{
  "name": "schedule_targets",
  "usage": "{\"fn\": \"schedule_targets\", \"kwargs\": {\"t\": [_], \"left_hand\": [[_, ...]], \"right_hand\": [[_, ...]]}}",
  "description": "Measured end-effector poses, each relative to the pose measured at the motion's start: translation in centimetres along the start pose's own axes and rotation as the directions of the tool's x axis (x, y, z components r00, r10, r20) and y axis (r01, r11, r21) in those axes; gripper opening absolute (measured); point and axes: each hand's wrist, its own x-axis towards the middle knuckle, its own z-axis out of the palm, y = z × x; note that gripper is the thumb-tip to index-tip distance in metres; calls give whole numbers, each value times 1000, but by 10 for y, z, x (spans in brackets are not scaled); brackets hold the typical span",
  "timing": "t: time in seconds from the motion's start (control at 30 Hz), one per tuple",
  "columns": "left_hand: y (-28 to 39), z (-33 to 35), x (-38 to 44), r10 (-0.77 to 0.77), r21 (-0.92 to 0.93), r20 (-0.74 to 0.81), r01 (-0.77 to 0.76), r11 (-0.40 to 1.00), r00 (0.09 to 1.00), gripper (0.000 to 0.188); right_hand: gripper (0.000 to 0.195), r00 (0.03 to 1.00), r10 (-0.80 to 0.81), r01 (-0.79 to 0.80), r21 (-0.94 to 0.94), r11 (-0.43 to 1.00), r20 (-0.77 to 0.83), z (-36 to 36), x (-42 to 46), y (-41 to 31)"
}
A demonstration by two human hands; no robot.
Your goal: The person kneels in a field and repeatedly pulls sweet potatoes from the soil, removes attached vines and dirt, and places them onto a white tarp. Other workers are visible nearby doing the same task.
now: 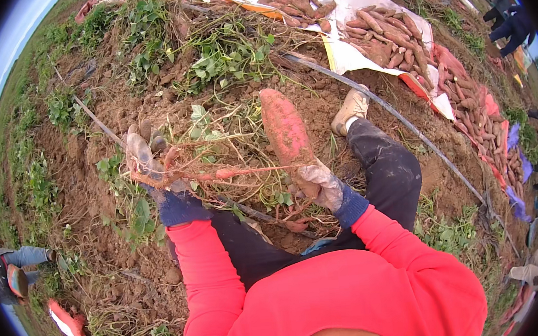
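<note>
My right hand (320,183), in a soil-stained glove with a blue cuff, grips the lower end of a large sweet potato (285,126) that points away from me. The tuber has reddish skin with soil on it. My gloved left hand (147,161) holds a clump of sweet potato roots (174,174); one long thin root stretches from it across to my right hand. Between and beneath my hands lie green vines and stems (256,188) on brown soil. A smaller tuber (296,225) with thin roots rests on the ground between my legs.
Sweet potatoes (389,35) lie heaped on white and red sheets (360,59) at the upper right. A grey drip hose (387,109) curves past my right foot (352,109). Leafy vines (227,60) cover soil ahead. One person (18,266) is at far left, others (514,28) at far right.
</note>
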Motion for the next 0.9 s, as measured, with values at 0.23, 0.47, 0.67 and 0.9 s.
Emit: {"fn": "schedule_targets", "kwargs": {"t": [0.23, 0.47, 0.67, 0.9], "left_hand": [[-16, 18, -1, 26, 77, -67, -21, 997, 997, 53], [-41, 55, 4, -157, 191, 158, 126, 974, 975, 33], [-26, 69, 10, -300, 173, 60, 286, 942, 952, 35], [-83, -5, 57, -191, -409, 90, 211, 888, 977, 36]], "right_hand": [[43, 991, 119, -131, 211, 969, 69, -5, 21, 0], [34, 857, -511, 488, 216, 846, 68, 63, 210, -253], [64, 924, -382, 332, -532, 779, 16, 76, 233, -215], [57, 988, 137, -88, -984, 158, -66, -46, 47, -52]]}}
